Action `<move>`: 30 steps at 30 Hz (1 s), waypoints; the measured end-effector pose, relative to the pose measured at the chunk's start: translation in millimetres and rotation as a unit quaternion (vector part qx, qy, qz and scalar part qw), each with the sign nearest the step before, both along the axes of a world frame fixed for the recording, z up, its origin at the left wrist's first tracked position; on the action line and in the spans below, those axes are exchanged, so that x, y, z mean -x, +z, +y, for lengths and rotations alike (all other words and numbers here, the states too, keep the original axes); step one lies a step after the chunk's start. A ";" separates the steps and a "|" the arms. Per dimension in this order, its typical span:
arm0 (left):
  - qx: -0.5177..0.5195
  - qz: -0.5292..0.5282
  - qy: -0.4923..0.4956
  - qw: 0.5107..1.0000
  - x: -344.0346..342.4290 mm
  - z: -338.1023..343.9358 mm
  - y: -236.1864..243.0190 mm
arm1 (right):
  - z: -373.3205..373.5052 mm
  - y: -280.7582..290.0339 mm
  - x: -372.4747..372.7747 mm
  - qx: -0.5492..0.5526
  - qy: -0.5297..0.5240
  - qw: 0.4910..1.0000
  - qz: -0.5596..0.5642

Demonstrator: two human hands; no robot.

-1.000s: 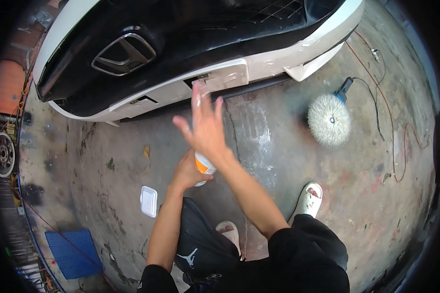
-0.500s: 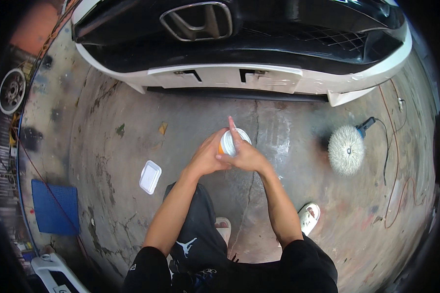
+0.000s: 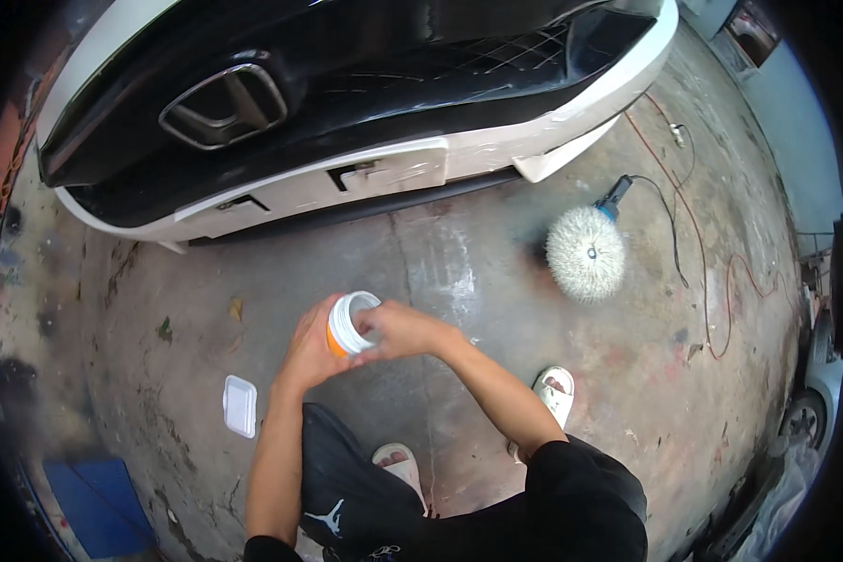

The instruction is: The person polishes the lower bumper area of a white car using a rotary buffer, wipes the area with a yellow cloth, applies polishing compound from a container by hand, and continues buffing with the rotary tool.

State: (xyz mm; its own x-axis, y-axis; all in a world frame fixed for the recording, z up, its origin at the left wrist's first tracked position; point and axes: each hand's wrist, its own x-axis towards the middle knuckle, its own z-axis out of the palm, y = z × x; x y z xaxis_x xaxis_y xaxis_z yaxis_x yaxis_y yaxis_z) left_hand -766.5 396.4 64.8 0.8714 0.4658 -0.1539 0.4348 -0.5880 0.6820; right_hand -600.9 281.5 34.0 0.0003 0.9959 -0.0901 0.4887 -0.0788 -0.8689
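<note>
My left hand point(image 3: 306, 351) is wrapped around the left side of a white plastic jar point(image 3: 346, 325) with an orange label. The jar is tilted, its threaded mouth uncovered and turned up to the right. At the mouth, my right hand point(image 3: 393, 330) grips the near right rim, a digit dipping inside and other fingers against the outer wall. What the jar contains is hidden by that hand. Both hands are held above the concrete floor, in front of a car's white and black front bumper point(image 3: 384, 173).
A corded polisher point(image 3: 585, 253) with a fluffy white pad lies on the floor to the right, beside a reddish hose point(image 3: 705, 290). Left of my legs are a white foam tray point(image 3: 240, 406) and a blue mat point(image 3: 101, 506). A parked car's wheel point(image 3: 804, 417) shows at far right.
My view has swung to the right. The jar has tipped so its open mouth shows, and my right hand has shifted from around its side to the rim, one digit inside.
</note>
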 end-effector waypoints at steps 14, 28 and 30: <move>-0.027 0.040 -0.044 0.998 -16.5 -12.3 -3.7 | -12.2 -21.1 1.8 -0.025 0.089 0.996 0.013; -0.053 0.098 -0.018 0.994 -7.1 -2.4 -15.7 | 15.7 37.1 2.3 -0.184 -0.274 0.936 -0.123; -0.068 0.150 -0.050 0.985 3.2 2.6 -22.5 | 45.0 51.8 19.1 -0.263 -0.234 0.914 -0.203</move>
